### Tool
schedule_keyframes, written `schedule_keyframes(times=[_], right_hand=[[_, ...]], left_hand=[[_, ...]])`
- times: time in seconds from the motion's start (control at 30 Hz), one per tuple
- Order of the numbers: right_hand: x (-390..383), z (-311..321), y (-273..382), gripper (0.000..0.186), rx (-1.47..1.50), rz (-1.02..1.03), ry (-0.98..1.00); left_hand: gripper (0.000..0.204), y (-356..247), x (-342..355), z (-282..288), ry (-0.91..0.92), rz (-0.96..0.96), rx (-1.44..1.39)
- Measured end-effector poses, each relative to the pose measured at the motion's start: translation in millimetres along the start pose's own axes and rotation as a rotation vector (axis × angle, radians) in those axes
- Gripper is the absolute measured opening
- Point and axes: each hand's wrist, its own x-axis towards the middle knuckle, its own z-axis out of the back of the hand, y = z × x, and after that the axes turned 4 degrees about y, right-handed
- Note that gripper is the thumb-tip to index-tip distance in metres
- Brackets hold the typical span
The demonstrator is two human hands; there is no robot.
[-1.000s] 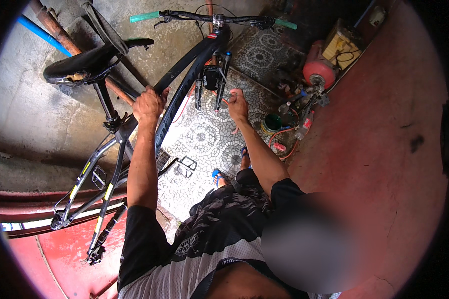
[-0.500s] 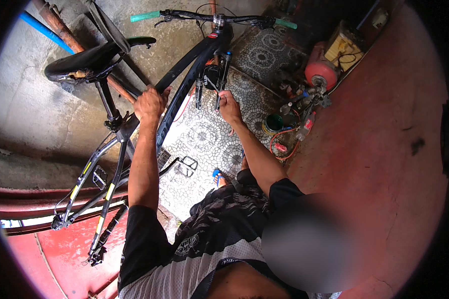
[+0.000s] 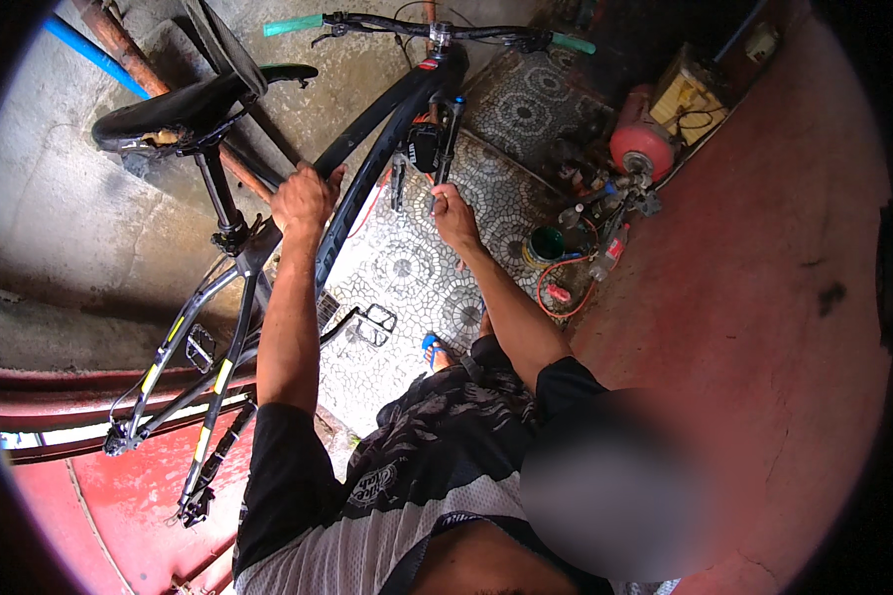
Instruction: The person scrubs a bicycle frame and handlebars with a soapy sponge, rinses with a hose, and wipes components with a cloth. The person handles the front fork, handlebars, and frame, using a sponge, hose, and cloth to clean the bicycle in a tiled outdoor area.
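Note:
A black bicycle frame (image 3: 372, 203) without wheels stands at a slant before me, its saddle (image 3: 174, 114) at the left and its handlebar (image 3: 397, 30) with green grips at the far end. My left hand (image 3: 303, 201) is closed round the upper frame tube. Beside the lower end of the suspension fork's right leg (image 3: 448, 149), my right hand (image 3: 454, 216) is closed, fingertips at the leg. What it holds is hidden by the fingers. Between the fork legs a black guard (image 3: 425, 147) shows. A flat pedal (image 3: 375, 324) sits on the crank below.
A grey strap (image 3: 220, 45) loops round the saddle's nose. At the right stand a red tank (image 3: 640, 144), a can of dark green liquid (image 3: 544, 245), a clear bottle (image 3: 608, 260) and an orange hose (image 3: 575, 309). A concrete wall (image 3: 30, 188) rises at the left.
My right hand has shifted slightly down and left at the fork leg; the thin piece seen at its fingertips before no longer shows. The left hand keeps its hold on the tube.

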Motion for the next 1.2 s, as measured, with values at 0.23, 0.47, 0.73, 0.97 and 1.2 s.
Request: schedule_keyframes(times=[0.23, 0.47, 0.73, 0.97, 1.2], right_hand=[[-4, -9, -8, 0.022, -0.018, -0.002, 0.019], [-14, -19, -22, 0.021, -0.069, -0.045, 0.077], [-40, -30, -43, 0.022, -0.103, -0.090, 0.192], [-49, -32, -47, 0.022, -0.128, -0.135, 0.227], [-48, -35, -46, 0.020, -0.116, -0.063, 0.218]], left_hand=[[0.075, -1, 1, 3, 0.032, 0.003, -0.008], [0.074, 3, 6, -5, 0.023, 0.014, -0.013], [0.074, 7, 8, -10, 0.002, 0.005, 0.016], [0.075, 3, 2, -4, -0.027, -0.004, -0.012], [0.074, 2, 2, -1, 0.013, 0.008, 0.000]])
